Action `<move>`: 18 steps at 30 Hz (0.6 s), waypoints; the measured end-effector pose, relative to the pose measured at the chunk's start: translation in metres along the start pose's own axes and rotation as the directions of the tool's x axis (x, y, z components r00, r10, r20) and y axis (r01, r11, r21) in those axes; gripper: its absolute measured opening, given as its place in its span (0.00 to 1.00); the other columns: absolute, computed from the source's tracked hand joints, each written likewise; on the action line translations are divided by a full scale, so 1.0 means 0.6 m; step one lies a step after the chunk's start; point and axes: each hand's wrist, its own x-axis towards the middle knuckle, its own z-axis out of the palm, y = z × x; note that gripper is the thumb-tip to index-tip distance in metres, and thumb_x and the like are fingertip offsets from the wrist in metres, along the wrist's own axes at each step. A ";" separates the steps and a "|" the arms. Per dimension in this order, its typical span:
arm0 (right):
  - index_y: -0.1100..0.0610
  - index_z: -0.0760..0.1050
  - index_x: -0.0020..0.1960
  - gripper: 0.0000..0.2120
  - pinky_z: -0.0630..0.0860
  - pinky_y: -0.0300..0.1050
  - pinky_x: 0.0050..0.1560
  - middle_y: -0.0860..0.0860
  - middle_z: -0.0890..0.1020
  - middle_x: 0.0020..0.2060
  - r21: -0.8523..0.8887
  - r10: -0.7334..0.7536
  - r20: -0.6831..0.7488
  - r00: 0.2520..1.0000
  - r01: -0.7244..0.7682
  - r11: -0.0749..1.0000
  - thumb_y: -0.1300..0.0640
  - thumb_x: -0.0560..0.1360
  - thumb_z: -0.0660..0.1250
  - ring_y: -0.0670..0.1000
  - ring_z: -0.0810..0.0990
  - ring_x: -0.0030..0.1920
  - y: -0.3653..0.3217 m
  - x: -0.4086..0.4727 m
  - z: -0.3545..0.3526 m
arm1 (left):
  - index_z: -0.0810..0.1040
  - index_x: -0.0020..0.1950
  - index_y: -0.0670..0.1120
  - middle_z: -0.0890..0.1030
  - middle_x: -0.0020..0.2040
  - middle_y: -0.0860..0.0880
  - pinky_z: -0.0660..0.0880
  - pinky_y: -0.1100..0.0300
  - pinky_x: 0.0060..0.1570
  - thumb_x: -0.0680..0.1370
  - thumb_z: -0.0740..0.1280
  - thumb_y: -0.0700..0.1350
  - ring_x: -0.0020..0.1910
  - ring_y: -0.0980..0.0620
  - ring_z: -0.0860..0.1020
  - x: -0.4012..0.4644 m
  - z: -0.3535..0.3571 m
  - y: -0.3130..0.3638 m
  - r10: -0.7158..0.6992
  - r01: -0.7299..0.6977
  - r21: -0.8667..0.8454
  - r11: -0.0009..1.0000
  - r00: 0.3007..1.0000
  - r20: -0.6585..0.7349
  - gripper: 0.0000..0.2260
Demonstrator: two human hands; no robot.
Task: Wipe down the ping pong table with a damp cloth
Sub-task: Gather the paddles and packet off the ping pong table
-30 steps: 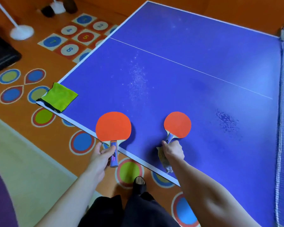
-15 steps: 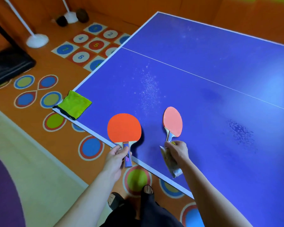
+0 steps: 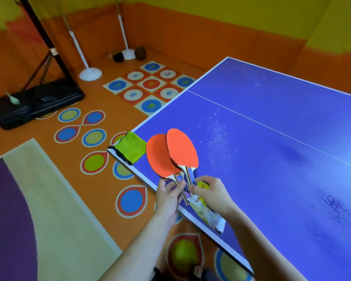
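Both hands meet at the blue table's [image 3: 272,159] near edge — left hand [image 3: 168,196] pinching two overlapped orange paddles' [image 3: 171,154] handles, right hand [image 3: 210,192] clutching a crumpled wrapper [image 3: 208,216]; green cloth [image 3: 130,148] lies left

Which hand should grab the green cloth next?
Left. The left hand is nearer the green cloth at the table's corner; the right hand also holds a wrapper. Pass both paddles right first.

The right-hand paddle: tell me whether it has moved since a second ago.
Yes. The right-hand paddle has swung left toward the green cloth on the table corner and now overlaps the other paddle, no longer apart from it.
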 end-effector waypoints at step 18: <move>0.56 0.78 0.47 0.14 0.60 0.40 0.24 0.51 0.68 0.30 -0.071 -0.111 0.194 0.975 0.127 0.989 0.49 0.74 0.79 0.52 0.62 0.26 -0.201 0.112 0.255 | 0.69 0.53 0.43 0.81 0.50 0.38 0.79 0.50 0.47 0.77 0.71 0.36 0.50 0.39 0.82 0.089 -0.241 0.184 0.158 -0.173 -0.179 0.969 0.983 -0.095 0.11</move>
